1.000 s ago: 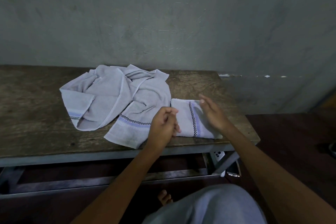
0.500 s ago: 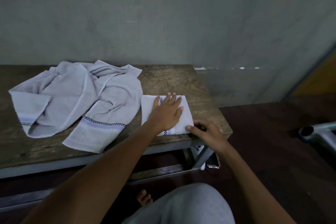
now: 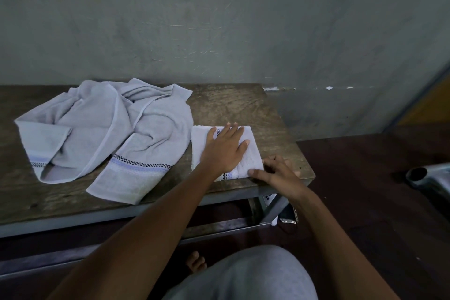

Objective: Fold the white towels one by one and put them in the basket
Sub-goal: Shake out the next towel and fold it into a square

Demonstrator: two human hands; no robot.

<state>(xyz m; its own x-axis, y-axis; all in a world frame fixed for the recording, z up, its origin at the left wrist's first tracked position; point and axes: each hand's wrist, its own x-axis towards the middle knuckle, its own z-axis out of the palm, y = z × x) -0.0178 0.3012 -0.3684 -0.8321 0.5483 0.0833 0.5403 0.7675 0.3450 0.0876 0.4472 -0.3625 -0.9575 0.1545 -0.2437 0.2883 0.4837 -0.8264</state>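
Head view, left to right: loose towels (image 3: 97,134) lie heaped just left of the left hand (image 3: 225,148), which rests flat with straight fingers, pressing the folded towel (image 3: 252,156). The right hand (image 3: 280,175), fingers spread and gripping nothing, touches that towel's near right corner. Lifting by one corner would likely spill the folds open. Just right of that hand the tabletop (image 3: 231,105) ends. The floor (image 3: 365,190) beyond gives room. No basket shows.

Folded towel (image 3: 250,161) right of loose towels (image 3: 104,129)
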